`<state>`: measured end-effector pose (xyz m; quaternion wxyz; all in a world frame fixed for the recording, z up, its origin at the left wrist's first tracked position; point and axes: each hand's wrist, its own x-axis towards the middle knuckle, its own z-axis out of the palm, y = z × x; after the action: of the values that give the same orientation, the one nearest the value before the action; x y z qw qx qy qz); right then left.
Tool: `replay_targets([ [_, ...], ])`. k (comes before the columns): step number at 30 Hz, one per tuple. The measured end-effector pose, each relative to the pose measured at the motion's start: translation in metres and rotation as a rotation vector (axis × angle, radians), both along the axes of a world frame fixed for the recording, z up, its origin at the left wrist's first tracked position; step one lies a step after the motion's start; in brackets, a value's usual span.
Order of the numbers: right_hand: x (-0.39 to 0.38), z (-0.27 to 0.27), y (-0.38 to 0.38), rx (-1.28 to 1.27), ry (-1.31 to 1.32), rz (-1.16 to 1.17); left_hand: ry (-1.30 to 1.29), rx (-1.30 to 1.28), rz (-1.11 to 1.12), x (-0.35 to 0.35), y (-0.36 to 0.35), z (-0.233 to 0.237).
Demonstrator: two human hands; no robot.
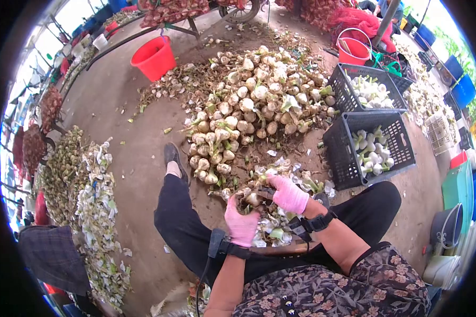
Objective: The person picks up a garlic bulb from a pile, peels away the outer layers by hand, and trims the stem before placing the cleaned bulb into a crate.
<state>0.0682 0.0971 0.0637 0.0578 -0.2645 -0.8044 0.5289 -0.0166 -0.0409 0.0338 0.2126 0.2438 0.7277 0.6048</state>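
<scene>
My left hand (pixel 241 222), in a pink glove, is closed round a garlic bulb (pixel 253 199) above the peelings between my legs. Close to the same bulb, my right hand (pixel 288 194), also gloved in pink, has its fingers curled. Something dark shows at those fingertips, but I cannot make out whether it is a tool or dirt on the glove. Just beyond my hands lies a large heap of untrimmed garlic bulbs (pixel 259 100). Loose skins and leaf scraps (pixel 275 232) lie under and around both hands.
To the right, a black crate (pixel 349 153) holds cleaned white garlic; another black crate (pixel 341 84) behind it holds more. A red bucket (pixel 153 58) stands at the back left, another red bucket (pixel 354 50) at the back right. Peelings (pixel 95 201) line the left floor.
</scene>
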Motion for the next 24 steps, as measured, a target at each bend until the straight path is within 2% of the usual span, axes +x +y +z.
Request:
replay_targets([
  [1, 0.001, -0.006, 0.000, -0.003, -0.003, -0.001, -0.076, 0.009, -0.019, -0.001, -0.001, 0.001],
  [3, 0.002, -0.017, 0.000, 0.154, 0.121, 0.001, -0.155, 0.017, -0.040, 0.000, -0.002, 0.004],
  [4, 0.003, -0.021, -0.001, 0.153, 0.118, -0.001, -0.182, 0.045, -0.037, 0.000, -0.002, 0.007],
  [6, 0.001, -0.014, -0.005, -0.004, 0.087, -0.129, -0.210, 0.070, -0.036, 0.002, -0.002, 0.007],
  [8, 0.001, -0.028, -0.004, -0.012, 0.062, -0.166, -0.604, 0.292, 0.082, 0.005, 0.000, 0.005],
  [9, 0.001, -0.026, -0.004, -0.059, 0.041, -0.187, -0.645, 0.379, 0.098, 0.005, 0.003, -0.006],
  [14, 0.004, -0.013, 0.001, -0.167, -0.059, -0.141, -0.437, 0.133, 0.107, 0.002, 0.004, -0.017],
  [16, 0.007, -0.017, -0.001, -0.284, 0.233, 0.041, -0.809, 0.409, 0.215, -0.001, 0.008, -0.031],
  [17, 0.007, -0.017, -0.003, -0.295, 0.247, 0.052, -0.745, 0.299, 0.172, -0.005, 0.007, -0.028],
  [18, 0.009, -0.015, -0.003, -0.295, 0.245, 0.049, -0.747, 0.298, 0.170, -0.006, 0.008, -0.025],
  [20, 0.008, -0.012, -0.002, -0.569, 0.115, -0.134, -0.857, 0.304, 0.081, -0.010, 0.008, -0.019],
  [21, 0.010, -0.024, 0.005, -0.329, -0.010, -0.100, -0.990, 0.422, 0.030, -0.010, 0.008, -0.014],
  [24, 0.009, 0.015, 0.005, -0.398, -0.142, -0.187, -1.002, 0.485, -0.060, -0.008, 0.005, -0.008],
])
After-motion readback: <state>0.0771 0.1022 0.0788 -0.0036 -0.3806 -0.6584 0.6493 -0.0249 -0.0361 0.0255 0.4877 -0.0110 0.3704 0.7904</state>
